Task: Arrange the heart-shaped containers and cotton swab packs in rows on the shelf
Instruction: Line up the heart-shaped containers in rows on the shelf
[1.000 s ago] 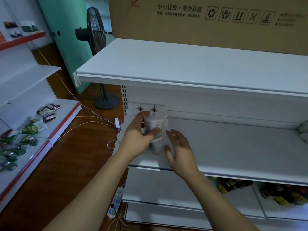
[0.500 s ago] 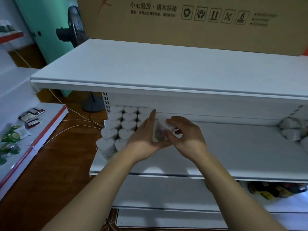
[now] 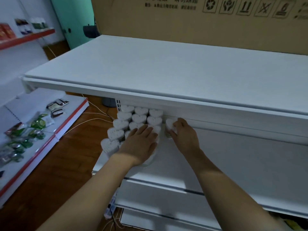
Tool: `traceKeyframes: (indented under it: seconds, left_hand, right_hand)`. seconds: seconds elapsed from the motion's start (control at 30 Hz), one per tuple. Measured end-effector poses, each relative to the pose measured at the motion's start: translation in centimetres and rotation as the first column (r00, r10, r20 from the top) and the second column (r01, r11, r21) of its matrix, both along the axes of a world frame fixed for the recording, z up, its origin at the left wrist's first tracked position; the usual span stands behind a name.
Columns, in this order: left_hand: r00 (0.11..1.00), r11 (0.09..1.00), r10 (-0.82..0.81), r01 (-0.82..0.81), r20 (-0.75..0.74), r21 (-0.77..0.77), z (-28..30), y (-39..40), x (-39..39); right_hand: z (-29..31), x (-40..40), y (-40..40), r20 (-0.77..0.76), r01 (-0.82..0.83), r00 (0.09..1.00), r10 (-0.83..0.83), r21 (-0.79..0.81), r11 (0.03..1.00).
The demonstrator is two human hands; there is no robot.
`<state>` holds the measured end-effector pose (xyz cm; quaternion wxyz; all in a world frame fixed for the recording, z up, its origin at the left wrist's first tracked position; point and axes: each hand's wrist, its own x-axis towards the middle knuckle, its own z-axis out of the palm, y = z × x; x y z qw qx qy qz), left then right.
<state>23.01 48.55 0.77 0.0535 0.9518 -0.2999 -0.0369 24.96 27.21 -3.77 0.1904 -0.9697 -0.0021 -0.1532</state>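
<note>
Left hand [image 3: 140, 144]: flat, palm down, fingers straight & together, resting on top of the white heart-shaped plastic containers [image 3: 139, 118] at the near-right part of the block; grips nothing.
Right hand [image 3: 184, 135]: fingers curled over 1 single white heart-shaped container [image 3: 170, 123], thumb on its near-left side; it holds that container.
Single container: upright on the white metal middle shelf [image 3: 233, 157], just right of the block, near the back wall; small gap betw. it & the block's right column.
Block of containers: at far-left end of the middle shelf, under & beyond the left fingertips; 3 columns visible running front to back, heart tops up, packed touching. Front ones partly hidden by the left hand, so full count can't be told.
Top shelf [image 3: 166, 69]: white board above both hands, overhangs the back of the block.
Brown cardboard box [image 3: 200, 22]: stands behind the top shelf, printed handling symbols along its upper edge.
Left of the left hand: wooden floor [image 3: 55, 164] w/ white cables, a red-edged white side shelf [image 3: 50, 130] bearing green & dark packets.
Below the wrists: lower white shelf edge [image 3: 166, 189]; a power strip on the floor, blurred.
Cotton swab packs: can't tell which items, if any, are these.
</note>
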Motion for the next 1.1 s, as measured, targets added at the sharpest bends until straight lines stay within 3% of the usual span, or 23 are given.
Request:
traceKeyframes:
  seconds: [0.47,0.7,1.1]
  left_hand:
    - [0.998,0.995,-0.054,0.057,0.039,-0.083,-0.5,0.5,0.9]
    - [0.999,0.993,-0.022,0.026,0.039,-0.118,0.0,0.4,1.2]
    - [0.993,0.961,-0.020,0.051,0.115,-0.272,2.1,-5.8,-0.1]
  right_hand:
    - [-0.6,2.3,-1.0,-0.106,-0.083,0.993,0.057,-0.255,0.963]
    - [0.0,1.8,-1.0,-0.198,-0.095,0.979,0.037,-0.293,0.952]
    - [2.6,-6.3,-4.9,-0.073,0.092,0.991,-0.113,-0.245,0.965]
